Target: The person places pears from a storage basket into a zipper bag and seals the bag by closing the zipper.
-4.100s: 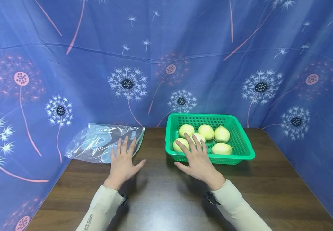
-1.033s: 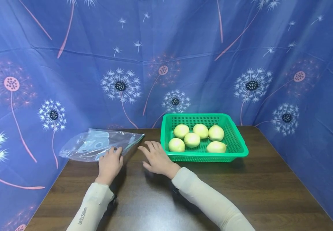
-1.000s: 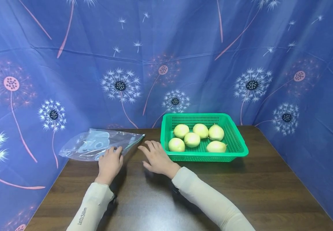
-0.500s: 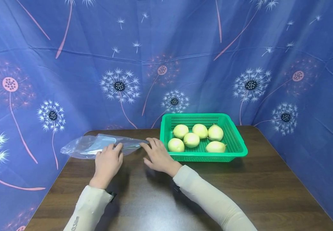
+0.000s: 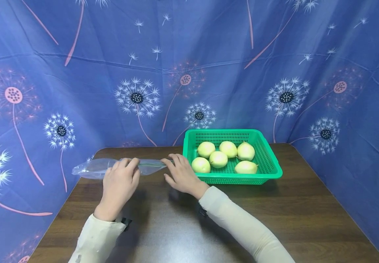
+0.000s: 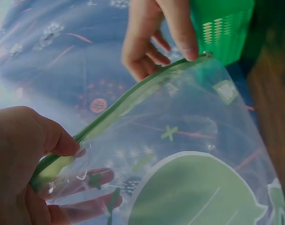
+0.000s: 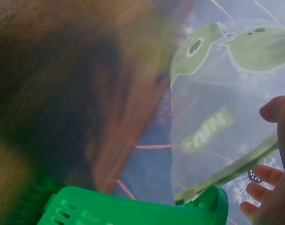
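A clear plastic zip bag (image 5: 90,168) is held upright at the back left of the table, its green zip strip (image 6: 107,108) stretched along the top. My left hand (image 5: 118,186) pinches the strip at one part, thumb on one face; its other fingers show through the plastic in the left wrist view. The bag's right corner is pinched by my right hand (image 5: 184,175), beside the basket. Printed pale shapes (image 7: 259,49) and a small label (image 7: 208,131) show on the film. From the head, both hands partly cover the bag.
A green plastic basket (image 5: 276,164) stands right of my right hand, holding several pale yellow-green fruits (image 5: 218,159) that look like pears. A blue dandelion-print cloth (image 5: 136,73) rises behind and at the sides of the brown wooden table (image 5: 275,215).
First both hands were spread over the table, the bag lying flat. The left hand took its front edge, the right hand reached the corner, and the zip edge has been raised.
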Motion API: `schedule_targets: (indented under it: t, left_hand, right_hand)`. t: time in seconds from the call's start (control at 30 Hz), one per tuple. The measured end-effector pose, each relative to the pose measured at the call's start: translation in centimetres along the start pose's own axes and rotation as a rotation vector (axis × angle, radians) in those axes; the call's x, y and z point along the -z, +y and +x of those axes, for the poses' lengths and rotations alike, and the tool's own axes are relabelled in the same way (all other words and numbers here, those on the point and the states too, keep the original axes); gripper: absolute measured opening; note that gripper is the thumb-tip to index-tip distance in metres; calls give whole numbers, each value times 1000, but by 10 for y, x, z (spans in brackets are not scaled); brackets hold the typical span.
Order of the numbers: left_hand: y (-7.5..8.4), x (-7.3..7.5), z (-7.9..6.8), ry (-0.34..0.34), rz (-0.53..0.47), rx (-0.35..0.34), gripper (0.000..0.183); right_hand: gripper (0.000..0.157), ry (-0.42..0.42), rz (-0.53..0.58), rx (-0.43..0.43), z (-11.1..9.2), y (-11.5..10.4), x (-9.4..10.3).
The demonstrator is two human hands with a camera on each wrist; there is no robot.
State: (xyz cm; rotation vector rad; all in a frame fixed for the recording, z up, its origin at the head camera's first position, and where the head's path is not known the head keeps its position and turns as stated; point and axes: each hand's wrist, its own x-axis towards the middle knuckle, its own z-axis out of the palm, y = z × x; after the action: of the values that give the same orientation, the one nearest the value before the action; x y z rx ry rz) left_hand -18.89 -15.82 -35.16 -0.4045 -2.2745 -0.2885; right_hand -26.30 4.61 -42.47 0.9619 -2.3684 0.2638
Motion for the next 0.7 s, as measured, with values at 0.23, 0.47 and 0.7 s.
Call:
schedule_targets:
  t: [0.23, 0.47, 0.7]
  left_hand:
    - [4, 19, 5, 25, -12, -19, 18]
    - [9, 33, 8, 85, -48, -26, 19]
    - [12, 41, 9, 146, -72, -34, 18]
  right_hand:
    - [32, 95, 18, 43, 1, 2, 5]
    - [21, 187, 10, 97, 3, 2, 11]
    - [18, 248, 44, 144, 0, 2, 18]
